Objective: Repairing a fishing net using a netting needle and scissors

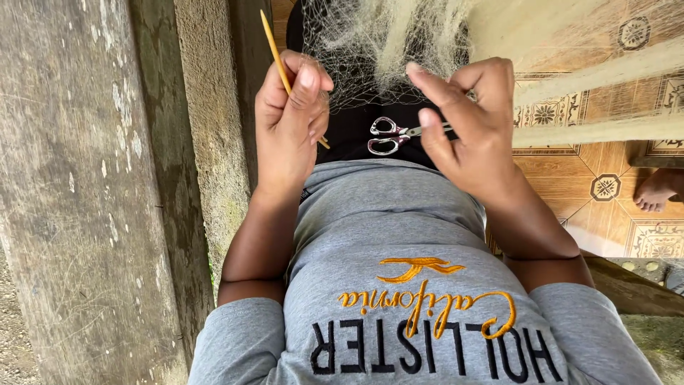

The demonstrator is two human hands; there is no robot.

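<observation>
My left hand point(291, 117) grips a thin yellow netting needle point(274, 50) that slants up and to the left past my thumb. My right hand point(467, 125) has thumb and forefinger pinched on strands of a pale, fine fishing net point(377, 43), which hangs bunched above my lap. Small scissors point(390, 135) with pale handles lie on my dark lap between the two hands, their blades hidden behind my right fingers. I wear a grey shirt point(385, 235) with printed lettering.
A weathered wooden post and planks point(92, 192) stand close on the left. Patterned orange floor tiles point(605, 185) lie to the right, crossed by pale net bands point(605, 128). Another person's bare foot point(659, 191) rests at the right edge.
</observation>
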